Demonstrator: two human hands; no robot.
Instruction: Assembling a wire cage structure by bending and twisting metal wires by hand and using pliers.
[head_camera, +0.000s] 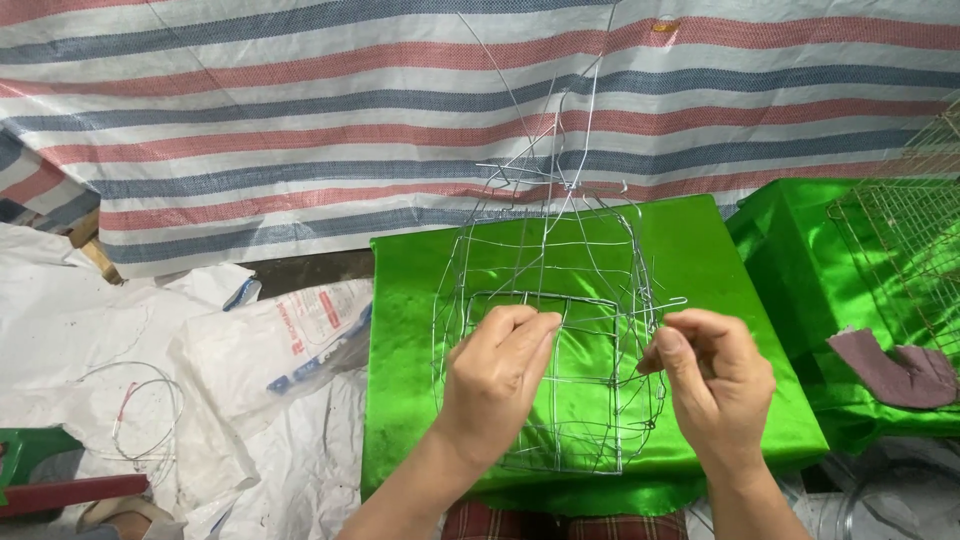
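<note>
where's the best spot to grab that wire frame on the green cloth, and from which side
Probably by its upright side wires, from the near side, as both hands do now: the left hand pinches a wire at mid-height, the right hand the right edge. The wire frame is an open, thin cage standing upright on the green cloth, and loose ends sticking out on top make a top grip awkward.

White plastic sack (290, 345) with red-blue print lies left.
</note>
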